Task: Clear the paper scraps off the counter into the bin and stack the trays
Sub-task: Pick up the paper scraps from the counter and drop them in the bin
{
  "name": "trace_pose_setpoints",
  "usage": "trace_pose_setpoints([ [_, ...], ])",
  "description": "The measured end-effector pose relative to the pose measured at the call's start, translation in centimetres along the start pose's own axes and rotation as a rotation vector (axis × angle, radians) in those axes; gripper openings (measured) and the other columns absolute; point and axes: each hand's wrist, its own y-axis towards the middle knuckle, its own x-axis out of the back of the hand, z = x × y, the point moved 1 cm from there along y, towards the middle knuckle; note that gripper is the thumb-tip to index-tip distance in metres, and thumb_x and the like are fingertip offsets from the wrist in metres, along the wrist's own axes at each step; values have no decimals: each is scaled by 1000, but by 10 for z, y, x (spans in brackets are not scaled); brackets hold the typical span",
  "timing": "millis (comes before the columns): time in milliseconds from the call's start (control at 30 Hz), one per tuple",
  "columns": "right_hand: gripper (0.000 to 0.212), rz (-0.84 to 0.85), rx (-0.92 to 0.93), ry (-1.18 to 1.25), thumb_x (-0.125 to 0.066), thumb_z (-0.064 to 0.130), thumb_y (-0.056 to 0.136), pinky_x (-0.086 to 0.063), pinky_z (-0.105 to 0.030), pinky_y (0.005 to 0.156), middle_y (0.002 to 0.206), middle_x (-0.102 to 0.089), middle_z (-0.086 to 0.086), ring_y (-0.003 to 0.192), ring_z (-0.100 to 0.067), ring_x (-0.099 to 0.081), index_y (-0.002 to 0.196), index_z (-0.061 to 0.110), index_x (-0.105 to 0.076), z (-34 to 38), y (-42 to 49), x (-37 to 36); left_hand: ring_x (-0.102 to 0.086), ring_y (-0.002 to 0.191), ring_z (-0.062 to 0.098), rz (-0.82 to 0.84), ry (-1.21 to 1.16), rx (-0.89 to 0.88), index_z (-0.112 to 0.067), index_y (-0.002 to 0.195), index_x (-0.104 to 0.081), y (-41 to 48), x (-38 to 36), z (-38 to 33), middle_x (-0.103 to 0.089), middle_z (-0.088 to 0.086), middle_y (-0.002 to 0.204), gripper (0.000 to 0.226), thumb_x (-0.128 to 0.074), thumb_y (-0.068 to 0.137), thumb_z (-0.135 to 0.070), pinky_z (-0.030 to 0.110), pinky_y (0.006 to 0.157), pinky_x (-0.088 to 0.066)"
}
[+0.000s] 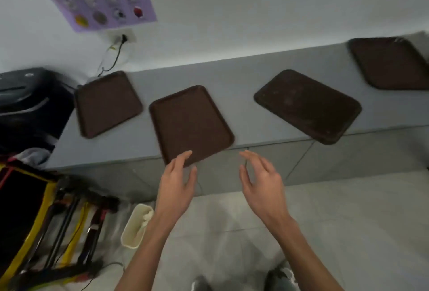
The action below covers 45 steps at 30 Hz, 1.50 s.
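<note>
Bin (130,242) on the floor holds crumpled white paper (147,216)

left grip (177,181): fingers straight, extended | right grip (262,182): fingers loosely spread

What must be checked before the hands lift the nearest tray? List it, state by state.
1. Free left hand: ok, open, holds nothing.
2. Free right hand: ok, open.
3. Contact of left hand with near tray: cannot tell.
4. Load on near tray: ok, none.
5. Scraps on counter: ok, none visible.
6. Seating of angled tray: not ok, corner overhangs the counter's edge.
</note>
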Motion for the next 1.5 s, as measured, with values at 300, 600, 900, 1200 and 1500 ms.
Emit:
trace_pose_setpoints([
  [300,31,-161,-189,-115,-65,24,102,-55,-35,101,128,-71,2,118,-22,-67,133,24,-67,-188,49,204,-61,128,21,68,-98,-109,-14,136,-61,61,-185,-219,-67,0,135,38,-67,99,-17,18,108,-36],
  [600,28,-315,-357,-175,-65,23,103,-53,-33,99,126,-72,1,117,-21,-67,131,24,-68,-352,125,351,-58,126,12,241,-120,-269,-27,138,-58,152,-342,-393,-64,-10,133,34,-58,104,-30,37,108,-49],
  [900,28,-390,-463,-210,-63,24,103,-55,-34,98,129,-71,1,112,-19,-69,130,23,-68,-507,258,450,-61,125,15,359,-158,-351,-19,134,-63,291,-504,-528,-67,-3,133,33,-64,101,-22,22,108,-41],
  [1200,27,-417,-512,-197,-65,26,103,-56,-34,102,130,-69,4,118,-15,-67,130,25,-68,-636,371,542,-64,117,10,433,-186,-439,-30,131,-62,413,-642,-669,-67,-12,128,31,-63,100,-27,41,101,-55],
  [1500,28,-157,-476,-185,-63,30,104,-57,-26,87,132,-65,6,93,-6,-67,132,29,-65,-817,488,611,-65,109,4,433,-148,-383,-25,128,-65,489,-785,-764,-69,-9,121,28,-64,100,-26,34,99,-57],
])
